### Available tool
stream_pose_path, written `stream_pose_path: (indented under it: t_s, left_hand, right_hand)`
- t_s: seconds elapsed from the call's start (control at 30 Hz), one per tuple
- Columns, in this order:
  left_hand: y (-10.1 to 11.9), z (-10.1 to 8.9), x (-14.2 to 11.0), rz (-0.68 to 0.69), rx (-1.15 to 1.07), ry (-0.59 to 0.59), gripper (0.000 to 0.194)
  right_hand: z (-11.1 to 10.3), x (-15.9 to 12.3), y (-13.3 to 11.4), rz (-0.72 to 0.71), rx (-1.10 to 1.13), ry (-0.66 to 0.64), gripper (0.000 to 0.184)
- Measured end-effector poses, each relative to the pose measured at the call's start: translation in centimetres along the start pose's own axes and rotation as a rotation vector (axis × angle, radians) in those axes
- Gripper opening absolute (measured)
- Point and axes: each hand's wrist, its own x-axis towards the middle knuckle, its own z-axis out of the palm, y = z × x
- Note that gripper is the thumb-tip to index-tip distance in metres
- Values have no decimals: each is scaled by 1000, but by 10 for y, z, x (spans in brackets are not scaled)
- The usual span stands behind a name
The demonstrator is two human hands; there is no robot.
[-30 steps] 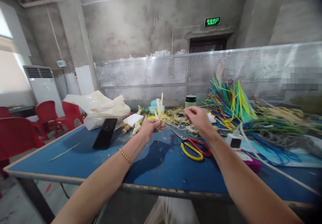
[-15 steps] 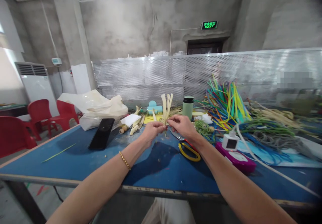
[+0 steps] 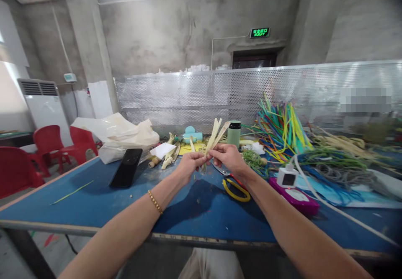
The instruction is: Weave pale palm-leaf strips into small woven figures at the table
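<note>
Several pale, flat plant-fibre strips (image 3: 215, 134) stand up in a small fan between my two hands, leaning to the right. My left hand (image 3: 192, 163) is closed in a pinch on their lower end. My right hand (image 3: 226, 157) pinches the same bundle from the other side, its fingertips close to the left ones. The exact grip is hidden behind the fingers. Below my right wrist lie scissors with yellow handles (image 3: 236, 190), blades pointing away to the left. A green flask with a black lid (image 3: 234, 134) stands just behind my right hand.
On the blue table (image 3: 141, 216), a black phone (image 3: 126, 168) and a white plastic bag (image 3: 125, 134) lie left. Rightward are a purple box (image 3: 297, 199) with a white charger (image 3: 287, 176), coloured strips (image 3: 282, 128), green cords (image 3: 329, 159) and a white cable (image 3: 342, 212).
The strips have tilted from nearly upright toward the right, their tops now in front of the flask's edge. Both hands stay pinched on them and have barely moved.
</note>
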Motion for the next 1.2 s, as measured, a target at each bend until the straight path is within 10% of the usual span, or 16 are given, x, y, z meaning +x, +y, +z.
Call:
stream_pose_path:
  t_s: [0.6,0.87,1.2]
  left_hand:
    - [3,1,-2,-157,-156,-72,23]
    - [13,1,-7,-169,-260,-241,20]
    - [17,-3,-5,-131,-252,-178,20]
  right_hand:
    - [-12,3,-5,-54,489,5,30]
    - [-20,-3,-5,-90,283,-243,26]
    - [-16,-5,-14,-137,156,-64,25]
